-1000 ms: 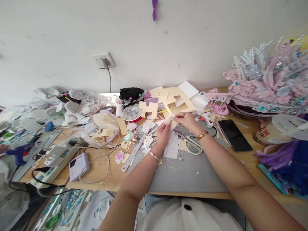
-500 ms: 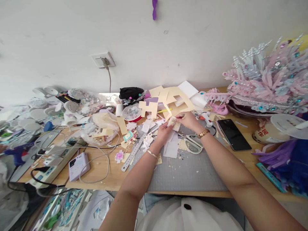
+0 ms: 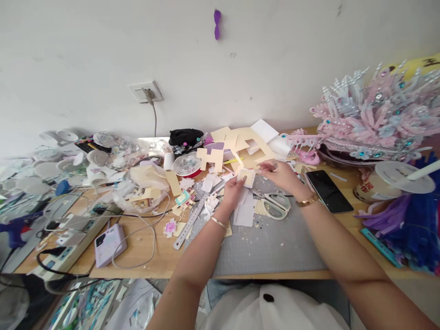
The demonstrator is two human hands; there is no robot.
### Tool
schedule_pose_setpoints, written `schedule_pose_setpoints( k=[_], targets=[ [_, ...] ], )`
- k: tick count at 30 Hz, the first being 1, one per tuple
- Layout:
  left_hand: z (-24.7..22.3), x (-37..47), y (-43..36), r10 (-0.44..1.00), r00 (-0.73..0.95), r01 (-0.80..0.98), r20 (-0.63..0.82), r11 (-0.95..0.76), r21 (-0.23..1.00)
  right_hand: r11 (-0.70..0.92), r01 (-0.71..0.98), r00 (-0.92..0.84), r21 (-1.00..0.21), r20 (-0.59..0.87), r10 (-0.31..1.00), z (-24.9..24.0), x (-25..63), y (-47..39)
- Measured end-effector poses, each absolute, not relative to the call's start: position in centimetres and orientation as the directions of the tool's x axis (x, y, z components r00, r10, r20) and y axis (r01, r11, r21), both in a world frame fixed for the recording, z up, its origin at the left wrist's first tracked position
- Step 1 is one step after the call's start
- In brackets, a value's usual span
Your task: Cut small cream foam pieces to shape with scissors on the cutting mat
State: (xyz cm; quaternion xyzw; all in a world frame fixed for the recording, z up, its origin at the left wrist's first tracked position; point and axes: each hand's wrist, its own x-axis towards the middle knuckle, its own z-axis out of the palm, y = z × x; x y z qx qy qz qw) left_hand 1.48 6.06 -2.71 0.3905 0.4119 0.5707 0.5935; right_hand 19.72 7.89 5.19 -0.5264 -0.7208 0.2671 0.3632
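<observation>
A small cream card piece (image 3: 246, 178) is pinched in my left hand (image 3: 234, 190), over the grey cutting mat (image 3: 254, 252). My right hand (image 3: 275, 172) is just right of the card, apart from it, its thumb and fingertips pressed together; anything between them is too small to make out. Below my right hand lie white-handled scissors (image 3: 275, 205). White paper (image 3: 244, 211) rests on the mat under the card. Left of my left hand are a metal ruler (image 3: 189, 225) and white paper scraps. Cut cream sheets (image 3: 254, 142) are piled behind my hands.
A black phone (image 3: 329, 191), a lidded cup (image 3: 378, 185) and pink beaded crowns (image 3: 374, 123) stand on the right. At left are a lilac device (image 3: 110, 245), looping cables, a power strip (image 3: 65, 263) and a plastic bag (image 3: 137, 190).
My right hand has moved right, away from the card piece. The card stays in my left hand and now shows more of its face. The camera view has shifted slightly.
</observation>
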Motion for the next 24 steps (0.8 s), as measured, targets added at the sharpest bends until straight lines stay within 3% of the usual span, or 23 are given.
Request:
schedule_pose_setpoints(
  k=[3, 5, 7, 9, 12, 19, 24],
  targets=[
    [-2.7, 1.5, 6.1, 0.998, -0.008, -0.383, -0.069, 0.060, 0.922, 0.301, 0.606, -0.042, -0.736, 0.349, 0.936, 4.5, 24.3, 5.5],
    [-2.5, 1.6, 6.1, 0.997, -0.023, -0.386, -0.077, 0.063, 0.921, 0.218, 0.688, 0.083, -0.692, 0.373, 0.924, 3.5, 27.7, 3.9],
    [-2.4, 1.7, 6.0, 0.997, -0.031, -0.376, -0.077, 0.060, 0.925, 0.063, 0.812, 0.211, -0.581, 0.392, 0.896, 2.2, 30.5, 2.7],
    [-2.4, 1.7, 6.0, 0.997, -0.036, -0.359, -0.070, 0.052, 0.932, -0.030, 0.899, 0.230, -0.438, 0.411, 0.882, 0.9, 32.4, 1.8],
    [-2.7, 1.7, 6.1, 0.998, -0.029, -0.346, -0.059, 0.045, 0.937, -0.158, 0.921, 0.282, -0.356, 0.329, 0.901, -0.5, 33.8, 1.4],
    [-3.6, 1.5, 6.4, 0.998, -0.022, -0.350, -0.053, 0.042, 0.936, -0.270, 0.782, 0.458, -0.562, 0.223, 0.860, -2.9, 35.4, 2.1],
    [-3.5, 1.5, 6.3, 0.998, -0.015, -0.368, -0.069, 0.059, 0.928, -0.292, 0.742, 0.505, -0.604, 0.217, 0.835, -3.3, 35.5, 2.2]
  ],
)
